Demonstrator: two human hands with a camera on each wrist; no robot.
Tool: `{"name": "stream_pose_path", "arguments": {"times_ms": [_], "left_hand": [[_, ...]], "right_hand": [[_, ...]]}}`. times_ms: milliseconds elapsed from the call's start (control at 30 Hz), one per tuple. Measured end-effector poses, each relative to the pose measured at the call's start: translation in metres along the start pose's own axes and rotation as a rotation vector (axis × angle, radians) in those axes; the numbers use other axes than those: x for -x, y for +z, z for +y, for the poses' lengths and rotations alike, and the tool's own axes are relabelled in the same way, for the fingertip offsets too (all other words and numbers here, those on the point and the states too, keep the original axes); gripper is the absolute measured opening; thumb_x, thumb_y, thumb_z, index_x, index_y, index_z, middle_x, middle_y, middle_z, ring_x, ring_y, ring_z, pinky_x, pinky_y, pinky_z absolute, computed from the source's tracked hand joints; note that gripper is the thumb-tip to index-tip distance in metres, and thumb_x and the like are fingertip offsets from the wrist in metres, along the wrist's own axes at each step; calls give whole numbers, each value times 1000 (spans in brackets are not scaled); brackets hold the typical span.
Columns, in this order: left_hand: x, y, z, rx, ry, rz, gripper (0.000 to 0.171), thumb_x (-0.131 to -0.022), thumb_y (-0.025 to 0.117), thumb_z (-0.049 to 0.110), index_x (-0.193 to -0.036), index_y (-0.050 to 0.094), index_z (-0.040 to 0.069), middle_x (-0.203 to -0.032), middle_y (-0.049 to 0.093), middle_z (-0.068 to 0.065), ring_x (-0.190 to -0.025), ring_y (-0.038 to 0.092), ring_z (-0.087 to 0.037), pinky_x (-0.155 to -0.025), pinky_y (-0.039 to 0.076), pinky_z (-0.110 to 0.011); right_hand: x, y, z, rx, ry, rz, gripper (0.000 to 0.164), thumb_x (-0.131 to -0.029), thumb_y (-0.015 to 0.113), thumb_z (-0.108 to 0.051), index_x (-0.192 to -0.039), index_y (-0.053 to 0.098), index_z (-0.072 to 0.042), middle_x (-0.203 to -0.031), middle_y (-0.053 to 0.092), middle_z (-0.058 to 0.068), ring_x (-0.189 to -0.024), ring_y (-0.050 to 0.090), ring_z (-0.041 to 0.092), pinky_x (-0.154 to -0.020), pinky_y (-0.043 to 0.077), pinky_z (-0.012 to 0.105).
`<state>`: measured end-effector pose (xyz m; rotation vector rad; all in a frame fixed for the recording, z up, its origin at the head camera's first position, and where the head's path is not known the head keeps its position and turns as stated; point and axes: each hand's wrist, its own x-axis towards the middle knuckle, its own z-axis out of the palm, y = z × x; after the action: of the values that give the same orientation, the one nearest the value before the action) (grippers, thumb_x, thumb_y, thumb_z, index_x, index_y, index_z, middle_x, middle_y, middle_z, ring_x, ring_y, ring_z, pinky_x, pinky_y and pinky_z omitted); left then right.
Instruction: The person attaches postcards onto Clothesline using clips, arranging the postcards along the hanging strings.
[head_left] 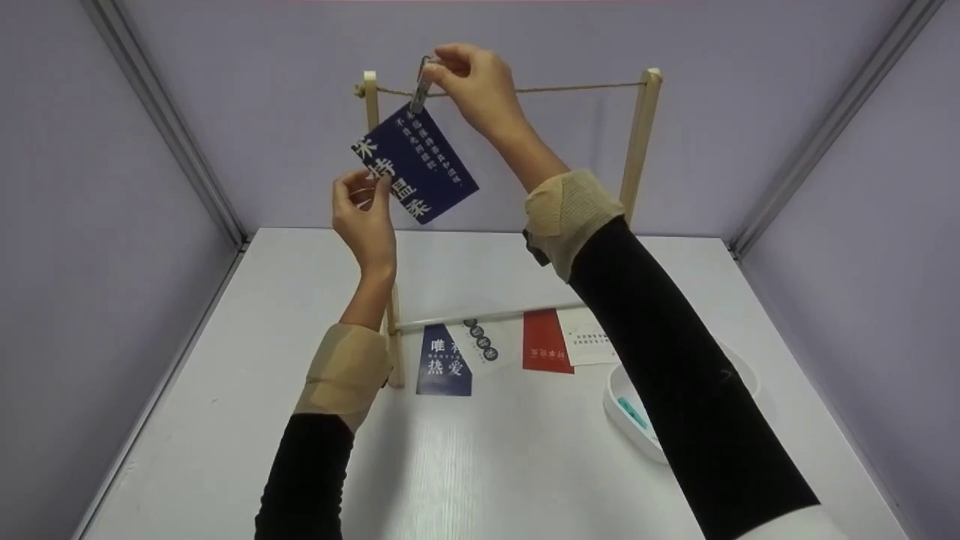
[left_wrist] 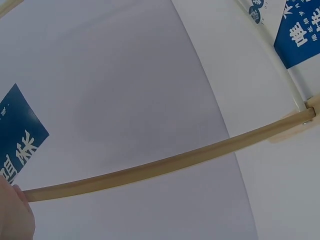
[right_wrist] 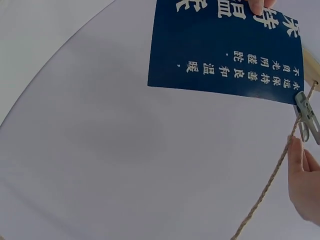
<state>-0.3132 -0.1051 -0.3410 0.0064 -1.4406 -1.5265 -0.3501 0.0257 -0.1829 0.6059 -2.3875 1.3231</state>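
Observation:
My left hand (head_left: pixel 366 221) pinches the left edge of a dark blue card (head_left: pixel 427 165) with white lettering, which hangs tilted. A grey clothespin (head_left: pixel 421 88) grips the card's top corner at the twine (head_left: pixel 577 88), near the left post of a wooden frame. With thumb and fingertips, my right hand (head_left: pixel 474 86) holds the clothespin by its upper end. In the right wrist view, the clothespin (right_wrist: pixel 307 118) sits over the twine (right_wrist: pixel 267 192), its jaws on the card (right_wrist: pixel 220 55) and my right fingertips right at its handles. Only part of my left hand (left_wrist: pixel 15 210) shows in the left wrist view.
The frame's right post (head_left: pixel 640 142) stands behind my right forearm. A white rod (head_left: pixel 480 315) crosses low down, with a blue card (head_left: pixel 444 364), a red card (head_left: pixel 546 345) and white cards by it. A white bowl (head_left: pixel 622 424) holding a teal piece is partly hidden by my right sleeve.

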Motion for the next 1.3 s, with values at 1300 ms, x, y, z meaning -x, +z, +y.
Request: {"name": "stream_pose_path", "arguments": {"times_ms": [1300], "left_hand": [[306,64,-33,-61,-562,-741,15,-78,72,8,-89,62,6,-87,63,-1,-81,62,-15,-69,51,-23]], "right_hand": [[278,-104,247,219,262,250,9,-86,65,-7,-89,67,0,-80,67,9,-74,62,19,-62,46,16]]}}
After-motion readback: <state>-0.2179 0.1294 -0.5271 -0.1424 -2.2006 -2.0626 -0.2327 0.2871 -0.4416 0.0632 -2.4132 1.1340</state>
